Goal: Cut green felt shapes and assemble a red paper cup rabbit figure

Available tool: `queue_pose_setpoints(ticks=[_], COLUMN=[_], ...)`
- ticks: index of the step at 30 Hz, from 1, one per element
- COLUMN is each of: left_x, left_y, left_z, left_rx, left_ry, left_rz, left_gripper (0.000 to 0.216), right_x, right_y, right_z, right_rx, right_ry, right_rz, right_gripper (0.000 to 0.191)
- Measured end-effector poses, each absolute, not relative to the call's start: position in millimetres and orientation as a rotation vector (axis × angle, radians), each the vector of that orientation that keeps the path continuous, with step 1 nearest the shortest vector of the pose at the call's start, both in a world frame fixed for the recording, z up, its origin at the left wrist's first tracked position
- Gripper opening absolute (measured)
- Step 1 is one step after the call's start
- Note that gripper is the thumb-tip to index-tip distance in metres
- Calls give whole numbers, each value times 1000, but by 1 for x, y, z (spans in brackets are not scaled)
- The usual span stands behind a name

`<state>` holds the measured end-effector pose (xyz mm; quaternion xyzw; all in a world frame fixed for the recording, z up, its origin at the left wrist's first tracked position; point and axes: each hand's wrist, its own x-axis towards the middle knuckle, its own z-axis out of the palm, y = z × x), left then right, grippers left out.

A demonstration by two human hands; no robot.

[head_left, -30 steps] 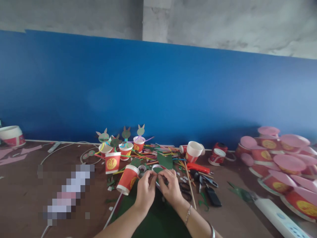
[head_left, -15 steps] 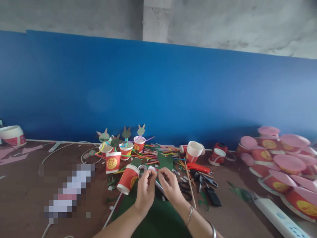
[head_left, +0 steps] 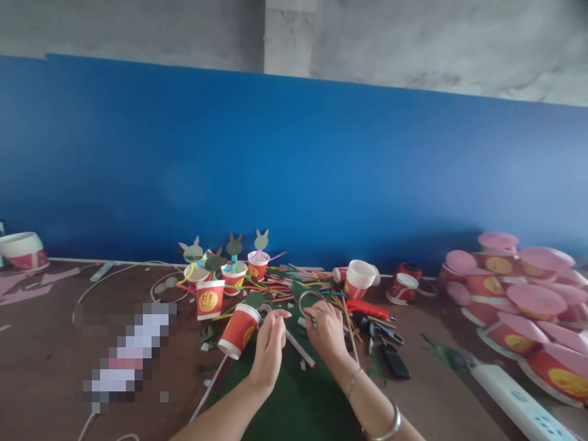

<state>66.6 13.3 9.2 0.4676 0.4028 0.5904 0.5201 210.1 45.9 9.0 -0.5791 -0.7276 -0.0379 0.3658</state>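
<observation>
My left hand (head_left: 267, 343) hovers over a dark green sheet (head_left: 294, 404), its fingertips pinched together on something too small to name. My right hand (head_left: 327, 329) is just to its right, fingers closed on a clear tape roll ring (head_left: 307, 297) held above the clutter. A white pen with a red tip (head_left: 301, 349) lies on the sheet between the two hands. Beside my left hand a red paper cup (head_left: 237, 331) lies on its side. Behind it stand several red cups with green bunny cut-outs (head_left: 234, 269).
Coloured sticks, a wooden skewer (head_left: 351, 334), a red tool (head_left: 367, 309) and dark scissors (head_left: 386, 335) litter the brown table right of my hands. Pink-lidded red bowls (head_left: 528, 300) pile at far right, with a white power strip (head_left: 519, 401) in front. A bowl (head_left: 21, 251) sits far left.
My hands were pressed together on the tape roll; now they have drawn apart. The right hand moved right and away with the ring, and the pen between them is uncovered.
</observation>
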Motion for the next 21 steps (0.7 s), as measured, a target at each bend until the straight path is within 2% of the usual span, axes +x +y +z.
queue_pose_setpoints(ticks=[2,8,14,21], left_x=[66,66,66,66], left_y=[14,16,15,15], left_z=[8,6,8,4], left_rx=[1088,1038,1064,1301], left_ry=[896,913,927,1018], left_rz=[1387,1340,1327,1309], left_gripper=[38,42,41,28], right_x=[206,192,188,187], right_y=[43,34,33,29], right_z=[11,17,13,16], right_rx=[-1423,-1050,-990,-1028], right_ry=[-1840,-1749,-1725,-1685], right_rz=[-29,335,400,336], right_gripper=[20,4,7,11])
